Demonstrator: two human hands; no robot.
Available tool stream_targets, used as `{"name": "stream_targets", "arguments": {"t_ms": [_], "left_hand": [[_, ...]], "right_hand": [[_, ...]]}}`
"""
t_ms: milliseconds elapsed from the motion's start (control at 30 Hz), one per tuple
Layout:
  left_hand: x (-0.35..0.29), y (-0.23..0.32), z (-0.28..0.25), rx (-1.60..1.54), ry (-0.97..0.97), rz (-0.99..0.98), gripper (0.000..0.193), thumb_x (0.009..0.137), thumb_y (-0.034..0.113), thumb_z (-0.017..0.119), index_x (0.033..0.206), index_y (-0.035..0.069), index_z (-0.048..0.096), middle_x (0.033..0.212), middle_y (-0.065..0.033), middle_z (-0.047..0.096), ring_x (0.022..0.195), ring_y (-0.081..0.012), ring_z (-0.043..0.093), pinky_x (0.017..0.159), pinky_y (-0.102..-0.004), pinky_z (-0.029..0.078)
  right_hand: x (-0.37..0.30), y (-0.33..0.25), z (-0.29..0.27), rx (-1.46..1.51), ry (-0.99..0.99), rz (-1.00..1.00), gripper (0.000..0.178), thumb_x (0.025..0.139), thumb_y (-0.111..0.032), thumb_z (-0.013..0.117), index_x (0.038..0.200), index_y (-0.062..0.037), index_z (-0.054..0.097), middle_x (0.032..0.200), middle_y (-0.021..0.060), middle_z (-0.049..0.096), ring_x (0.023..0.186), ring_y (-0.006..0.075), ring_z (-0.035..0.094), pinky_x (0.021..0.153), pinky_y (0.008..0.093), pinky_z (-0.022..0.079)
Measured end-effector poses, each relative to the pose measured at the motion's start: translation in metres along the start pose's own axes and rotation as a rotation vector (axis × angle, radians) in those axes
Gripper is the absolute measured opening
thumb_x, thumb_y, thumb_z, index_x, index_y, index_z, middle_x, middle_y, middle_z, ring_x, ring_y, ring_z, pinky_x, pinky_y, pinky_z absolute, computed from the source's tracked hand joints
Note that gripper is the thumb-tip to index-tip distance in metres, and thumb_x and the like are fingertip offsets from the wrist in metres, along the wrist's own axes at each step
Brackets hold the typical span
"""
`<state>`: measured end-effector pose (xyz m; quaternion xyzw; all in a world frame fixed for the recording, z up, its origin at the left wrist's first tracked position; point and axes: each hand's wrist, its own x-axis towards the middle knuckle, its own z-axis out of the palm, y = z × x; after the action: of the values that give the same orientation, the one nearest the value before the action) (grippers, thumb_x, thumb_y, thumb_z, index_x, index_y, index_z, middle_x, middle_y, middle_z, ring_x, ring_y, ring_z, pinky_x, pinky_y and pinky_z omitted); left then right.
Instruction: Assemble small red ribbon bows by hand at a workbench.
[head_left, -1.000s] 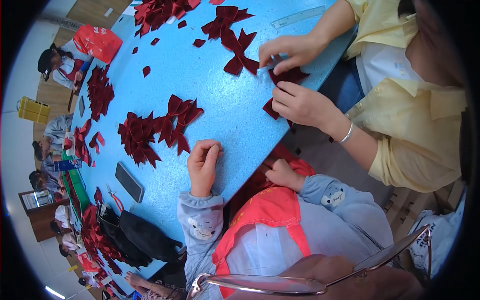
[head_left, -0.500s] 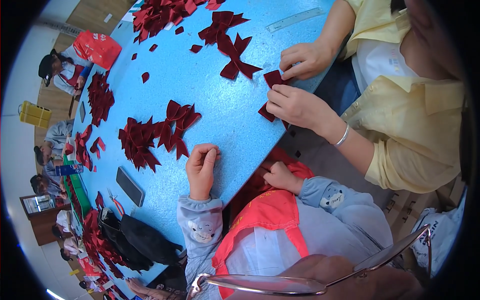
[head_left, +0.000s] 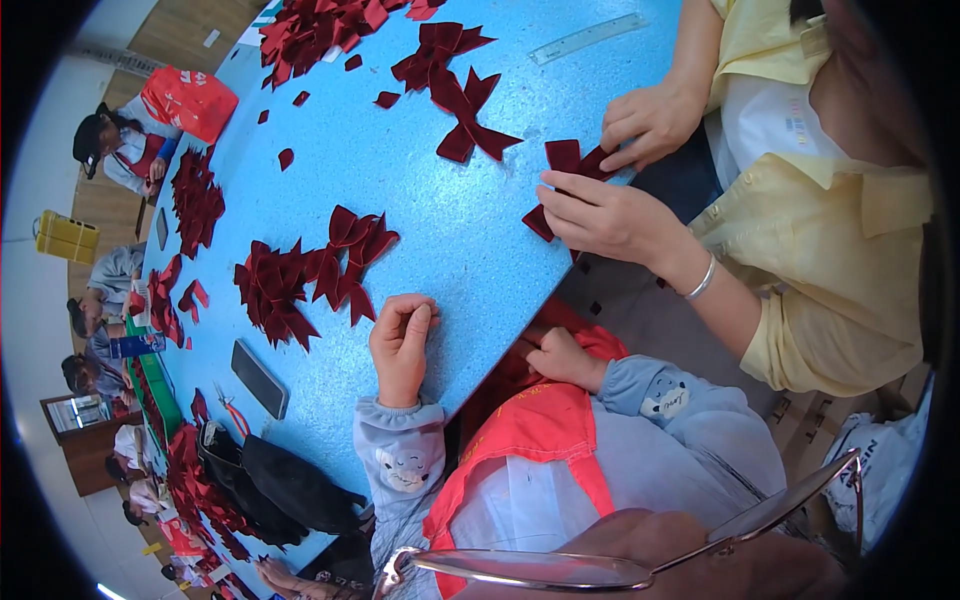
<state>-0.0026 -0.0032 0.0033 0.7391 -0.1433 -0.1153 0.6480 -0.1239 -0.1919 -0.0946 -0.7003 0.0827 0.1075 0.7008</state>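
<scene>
My left hand (head_left: 403, 347) rests at the blue table's near edge, fingers curled in and thumb against them, with nothing showing in it. Close beyond it lie dark red velvet bows (head_left: 347, 257), with a heap of similar bows (head_left: 272, 292) beside them. Below the table edge, my right hand (head_left: 563, 357) is over the red apron (head_left: 540, 422) in my lap. Its fingers look bent; the tips, and anything in them, are hidden. To the right, a co-worker's hands (head_left: 612, 215) handle a dark red bow (head_left: 563, 155) at the table edge.
A dark phone (head_left: 259, 378) and a black bag (head_left: 290, 480) lie left of my left hand. A clear ruler (head_left: 588, 38) lies near the far right edge. More red pieces (head_left: 310, 35) are heaped at the far end. Several people sit along the left side.
The co-worker's far hand has shifted right, away from the near one, and more of the bow shows between them. My own hands hold nearly the same pose.
</scene>
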Motion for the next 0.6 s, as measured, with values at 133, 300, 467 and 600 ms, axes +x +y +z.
{"name": "stream_targets", "arguments": {"t_ms": [133,300,467,600], "left_hand": [[-0.0006,0.0014,-0.0004,0.007,-0.002,-0.003,0.008,0.096,0.008,0.057,0.099,0.002,0.061,0.094,-0.0034,0.062,0.083,-0.0097,0.058,0.076,-0.0224,0.048],[-0.0006,0.0025,-0.0001,0.023,-0.005,-0.005,0.008,0.096,0.007,0.057,0.099,0.001,0.061,0.094,-0.0036,0.062,0.082,-0.0097,0.057,0.076,-0.0224,0.047],[-0.0009,0.0013,-0.0005,0.016,-0.004,-0.003,0.008,0.096,0.007,0.057,0.099,0.001,0.061,0.094,-0.0037,0.063,0.082,-0.0099,0.057,0.076,-0.0225,0.048],[-0.0005,-0.0015,-0.0008,0.011,0.001,0.003,0.008,0.096,0.007,0.057,0.099,0.001,0.061,0.094,-0.0039,0.063,0.083,-0.0100,0.057,0.076,-0.0225,0.048]], "right_hand": [[-0.0007,-0.0011,0.0008,-0.003,0.015,-0.026,0.024,0.094,-0.022,0.057,0.110,-0.0053,0.065,0.073,0.0172,0.067,0.054,0.0221,0.062,0.058,0.0369,0.051],[-0.0012,-0.0015,0.0006,0.015,0.012,-0.005,0.024,0.095,-0.021,0.056,0.110,-0.0056,0.066,0.072,0.0162,0.067,0.053,0.0209,0.062,0.056,0.0361,0.052],[-0.0015,-0.0015,0.0002,0.037,-0.007,0.014,0.025,0.095,-0.021,0.056,0.112,-0.0063,0.065,0.072,0.0144,0.067,0.053,0.0193,0.062,0.055,0.0346,0.052],[-0.0023,-0.0082,-0.0022,0.037,-0.026,0.029,0.026,0.097,-0.019,0.056,0.117,-0.0046,0.064,0.074,0.0080,0.067,0.053,0.0111,0.060,0.050,0.0273,0.050]]}}
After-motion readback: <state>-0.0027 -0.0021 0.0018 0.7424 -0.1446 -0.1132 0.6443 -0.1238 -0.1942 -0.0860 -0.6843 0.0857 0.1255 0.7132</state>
